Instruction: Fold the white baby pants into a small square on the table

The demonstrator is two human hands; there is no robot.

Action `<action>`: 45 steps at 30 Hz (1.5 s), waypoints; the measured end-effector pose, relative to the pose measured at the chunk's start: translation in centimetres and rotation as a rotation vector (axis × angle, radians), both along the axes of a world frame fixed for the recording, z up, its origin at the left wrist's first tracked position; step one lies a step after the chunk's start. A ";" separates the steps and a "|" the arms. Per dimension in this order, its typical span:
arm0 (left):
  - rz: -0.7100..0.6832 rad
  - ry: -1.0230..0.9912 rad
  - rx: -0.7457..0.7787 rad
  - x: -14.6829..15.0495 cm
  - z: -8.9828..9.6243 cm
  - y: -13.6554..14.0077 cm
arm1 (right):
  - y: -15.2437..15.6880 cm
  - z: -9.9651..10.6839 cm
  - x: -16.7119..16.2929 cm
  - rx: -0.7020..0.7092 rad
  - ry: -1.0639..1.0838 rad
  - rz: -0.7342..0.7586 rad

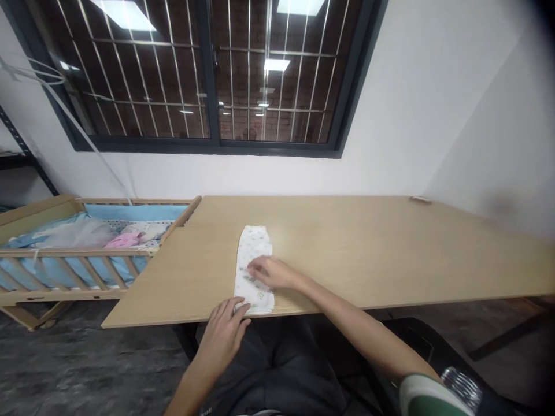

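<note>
A long, narrow piece of folded white cloth [254,245] with a small print lies flat on the wooden table, its short end at the front edge. It looks like a folded baby garment, though its exact kind is unclear. My left hand [223,329] rests at the cloth's near left corner, fingers stretched out and thumb apart. Over the middle of the cloth, my right hand [271,271] reaches in from the right with loosely bent fingers. Nothing shows between its fingers, and part of the cloth is hidden beneath it.
The pale wooden table [368,248] stretches far to the right, with a small flat object [420,200] at its back edge. On the left stands a wooden crib [87,252] with blue lining and a pink cloth [125,239]. A barred window [212,75] is behind the table.
</note>
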State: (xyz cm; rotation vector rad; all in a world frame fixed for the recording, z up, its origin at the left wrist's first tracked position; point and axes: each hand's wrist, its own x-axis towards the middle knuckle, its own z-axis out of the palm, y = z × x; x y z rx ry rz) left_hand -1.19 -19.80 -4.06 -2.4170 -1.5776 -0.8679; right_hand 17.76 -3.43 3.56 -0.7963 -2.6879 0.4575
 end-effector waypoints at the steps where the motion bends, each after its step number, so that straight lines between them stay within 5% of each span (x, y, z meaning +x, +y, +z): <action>1: -0.033 -0.003 -0.001 -0.7 0.0 0.1 | -2.3 0.0 0.9 -0.059 -0.009 0.033; 6: -0.144 0.020 0.034 -2.2 -0.2 0.2 | -9.5 -1.7 4.2 0.120 -0.068 0.025; 13: -0.211 -0.010 0.096 -1.9 0.4 -1.1 | -12.2 -4.5 5.6 0.192 0.042 -0.026; 17: -0.241 -0.052 0.045 -1.6 1.5 -3.5 | -15.0 -2.9 6.6 0.043 0.093 -0.057; 22: -0.277 -0.162 -0.024 -1.5 4.8 -5.7 | -17.2 1.7 7.7 -0.195 0.132 -0.067; 27: -0.222 -0.289 0.042 -1.7 9.9 -1.9 | -12.8 5.4 6.6 -0.101 0.320 -0.076; 30: -0.103 -0.296 0.037 -1.9 12.7 3.3 | -7.4 6.0 5.2 -0.056 0.421 -0.145; 33: 0.032 -0.200 -0.124 -1.8 14.3 9.3 | -1.2 5.3 3.8 -0.094 0.491 -0.260; 39: 0.203 -0.050 -0.340 -0.2 12.3 17.5 | 8.0 1.4 2.0 -0.188 0.386 -0.429; 45: 0.292 0.051 -0.374 0.7 10.2 19.1 | 10.3 -2.0 0.9 -0.190 0.272 -0.514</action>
